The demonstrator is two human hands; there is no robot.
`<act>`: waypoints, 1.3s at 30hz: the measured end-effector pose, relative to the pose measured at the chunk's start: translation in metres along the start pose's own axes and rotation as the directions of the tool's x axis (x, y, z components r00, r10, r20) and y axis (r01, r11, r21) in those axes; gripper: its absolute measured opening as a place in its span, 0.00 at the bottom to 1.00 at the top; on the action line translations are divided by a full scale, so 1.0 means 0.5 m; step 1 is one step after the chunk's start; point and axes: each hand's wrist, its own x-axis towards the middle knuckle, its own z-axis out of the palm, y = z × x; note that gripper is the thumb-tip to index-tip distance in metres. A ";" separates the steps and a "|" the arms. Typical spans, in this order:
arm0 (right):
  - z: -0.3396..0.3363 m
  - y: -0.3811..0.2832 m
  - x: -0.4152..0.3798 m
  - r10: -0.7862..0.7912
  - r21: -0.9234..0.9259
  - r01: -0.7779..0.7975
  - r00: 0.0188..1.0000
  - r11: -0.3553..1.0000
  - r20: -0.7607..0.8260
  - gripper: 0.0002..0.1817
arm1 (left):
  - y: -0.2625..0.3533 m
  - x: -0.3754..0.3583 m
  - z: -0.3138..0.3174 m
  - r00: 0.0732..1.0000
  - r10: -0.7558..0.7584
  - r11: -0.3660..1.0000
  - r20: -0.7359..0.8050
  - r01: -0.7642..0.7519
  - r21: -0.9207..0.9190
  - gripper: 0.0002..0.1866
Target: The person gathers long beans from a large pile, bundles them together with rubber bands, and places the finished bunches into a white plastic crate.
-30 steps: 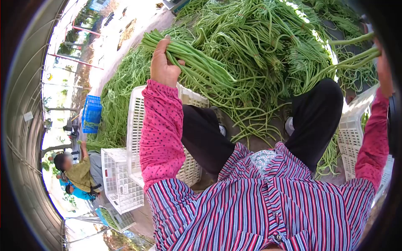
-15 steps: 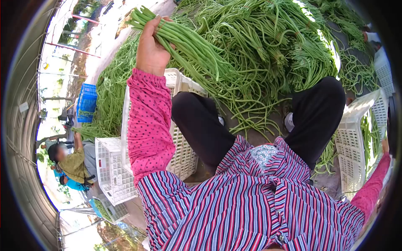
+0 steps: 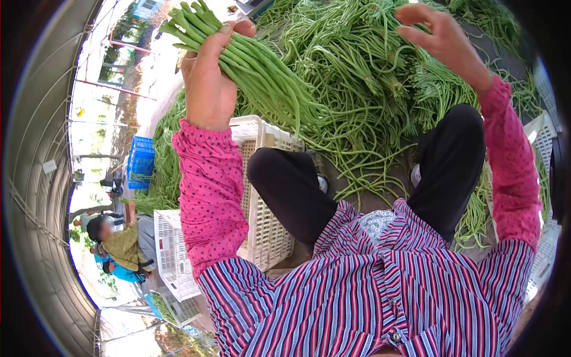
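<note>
Near white crate (image 3: 272, 229) and bean heap (image 3: 363, 77), left fingers (image 3: 242, 27) around bundle (image 3: 262, 70), right fingers (image 3: 416, 12) parted

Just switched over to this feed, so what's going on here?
A person in a striped top is sorting through long green beans by hand, it seems. The left hand grips a bunch of beans, its tips hanging toward the large bean heap. The right hand is open over the heap's far right side, with nothing visible in it. A white crate stands beside the left leg.
</note>
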 end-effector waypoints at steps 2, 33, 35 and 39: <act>0.082 -0.091 0.053 -0.140 0.168 0.148 0.988 0.975 -0.059 0.26 | 0.005 0.001 0.020 0.999 0.034 0.995 -0.033 -0.036 -0.088 0.13; 0.348 -0.206 -0.042 0.010 0.627 -0.014 1.000 0.779 0.009 0.14 | -0.002 -0.010 0.056 0.989 -0.109 0.828 0.099 0.145 -0.542 0.15; 0.350 -0.195 -0.047 0.018 0.646 -0.060 0.997 0.761 0.071 0.16 | -0.006 -0.011 0.065 0.992 -0.104 0.807 0.071 0.126 -0.577 0.14; 0.289 -0.172 -0.050 -0.145 0.670 -0.209 0.890 0.712 0.431 0.20 | -0.005 -0.018 0.049 0.995 -0.101 0.850 -0.013 0.080 -0.521 0.12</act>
